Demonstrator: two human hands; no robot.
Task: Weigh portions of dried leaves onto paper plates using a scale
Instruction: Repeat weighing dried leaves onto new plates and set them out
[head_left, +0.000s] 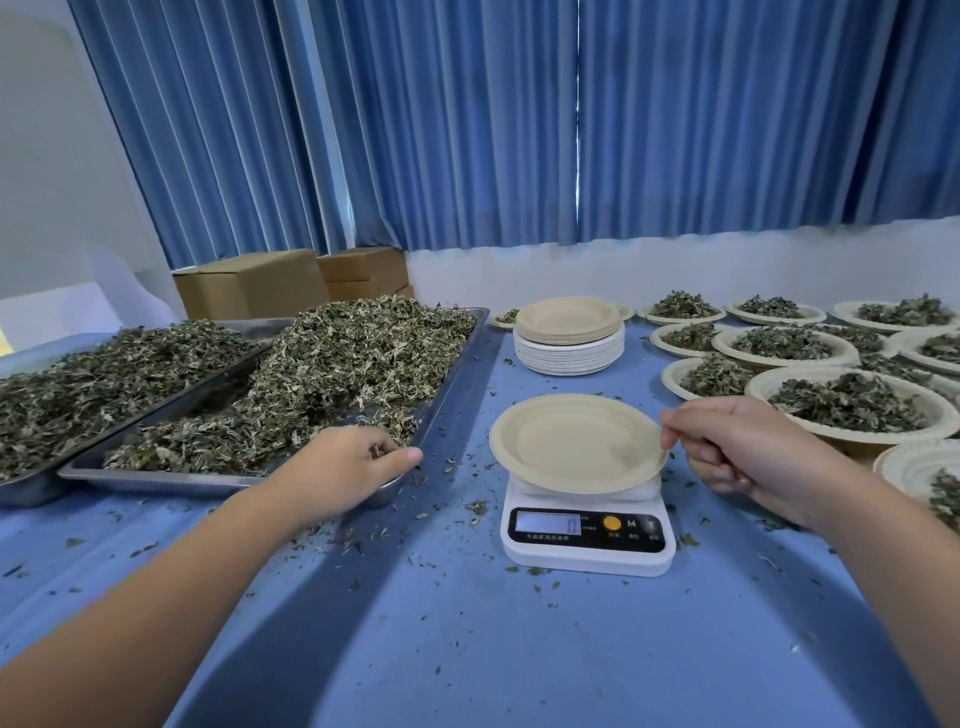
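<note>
On the white scale (587, 540) sits an empty paper plate (566, 441), its rim pinched by the right hand (737, 447); the left hand (348, 467) curls around dried leaves (332, 358) at the metal tray's (452, 384) near corner.
</note>
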